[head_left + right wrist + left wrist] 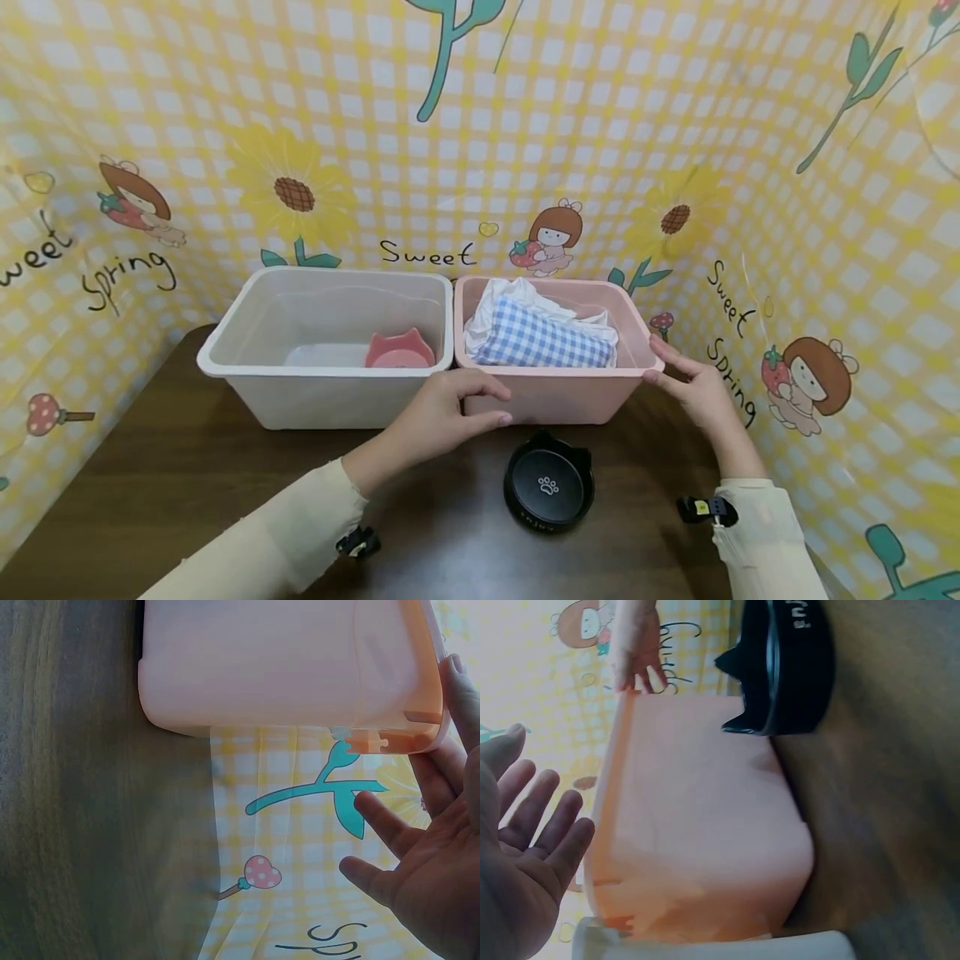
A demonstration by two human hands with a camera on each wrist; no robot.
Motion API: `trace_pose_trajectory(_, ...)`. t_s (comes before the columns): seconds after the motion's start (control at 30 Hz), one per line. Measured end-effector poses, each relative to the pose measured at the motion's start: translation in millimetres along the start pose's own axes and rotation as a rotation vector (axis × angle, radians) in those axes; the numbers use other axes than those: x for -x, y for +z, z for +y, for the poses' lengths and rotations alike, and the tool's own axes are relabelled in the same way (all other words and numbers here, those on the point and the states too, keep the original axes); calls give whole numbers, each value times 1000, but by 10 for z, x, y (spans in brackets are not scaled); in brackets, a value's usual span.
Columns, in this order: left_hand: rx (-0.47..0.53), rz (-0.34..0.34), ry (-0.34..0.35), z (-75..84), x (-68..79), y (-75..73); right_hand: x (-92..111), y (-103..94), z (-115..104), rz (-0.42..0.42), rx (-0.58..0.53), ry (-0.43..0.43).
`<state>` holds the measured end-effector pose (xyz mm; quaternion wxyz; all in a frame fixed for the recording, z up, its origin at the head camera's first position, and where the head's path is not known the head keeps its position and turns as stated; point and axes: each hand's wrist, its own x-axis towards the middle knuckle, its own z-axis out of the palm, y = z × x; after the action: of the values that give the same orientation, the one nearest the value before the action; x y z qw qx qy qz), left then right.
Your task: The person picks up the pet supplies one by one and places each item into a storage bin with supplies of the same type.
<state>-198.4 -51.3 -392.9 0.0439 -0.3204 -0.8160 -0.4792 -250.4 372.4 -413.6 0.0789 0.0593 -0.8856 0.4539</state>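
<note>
A pink plastic bin (551, 398) holds a blue-and-white checked cloth item (543, 333) with white ruffled edges. At the bin's right front corner, my right hand (697, 392) pinches the rim, thumb in front and fingers behind; the right wrist view shows the thumb (459, 690) against the rim. My left hand (442, 412) hovers before the bin's left front side with nothing in its loosely bent fingers. On the table in front lies a black cat-eared bowl (549, 483) with a white paw print.
Left of the pink bin, side by side with it, stands a white bin (322, 400) with a pink cat-eared bowl (401, 348) inside. Both are on a dark wooden table (442, 533). Yellow checked cloth (480, 167) hangs behind and at the sides.
</note>
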Motion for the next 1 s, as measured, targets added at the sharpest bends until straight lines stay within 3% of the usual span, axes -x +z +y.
trace_pose_trajectory(0.33,57,-87,-84,-240,30,251,120,-7,-388,-24,17,-3)
trace_pose_trajectory(0.57,18,-123,-124,-396,51,439,42,15,13,-12,2,0)
trace_pose_trajectory(0.77,-63,-140,-109,-525,22,574,36,3,12,8,22,-10)
trace_pose_trajectory(1.0,-84,-161,-127,-635,5,674,-1,-5,-4,-7,33,-3)
